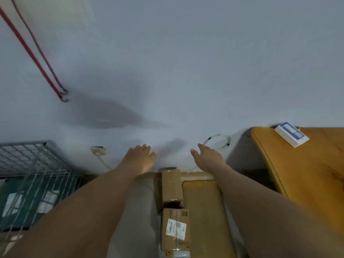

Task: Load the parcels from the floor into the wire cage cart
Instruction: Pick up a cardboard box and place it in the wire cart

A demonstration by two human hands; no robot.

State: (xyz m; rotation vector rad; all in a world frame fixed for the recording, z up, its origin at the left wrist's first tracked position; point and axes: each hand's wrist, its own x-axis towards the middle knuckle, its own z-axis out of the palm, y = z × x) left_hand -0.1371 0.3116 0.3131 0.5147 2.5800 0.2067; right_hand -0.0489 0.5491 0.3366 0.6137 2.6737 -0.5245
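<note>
Both my arms reach forward over the parcels on the floor. My left hand and my right hand are spread with straight fingers and hold nothing. Below and between them lie a small brown cardboard box, a second brown box with a white label, a flat tan padded parcel and a grey soft parcel. The wire cage cart stands at the left; a dark teal parcel with white labels shows through its mesh.
A pale blue wall fills the upper view. Red straps with hooks hang at the upper left. A wall socket and a coiled white cable are near my hands. An orange-brown cushioned seat with a white box stands right.
</note>
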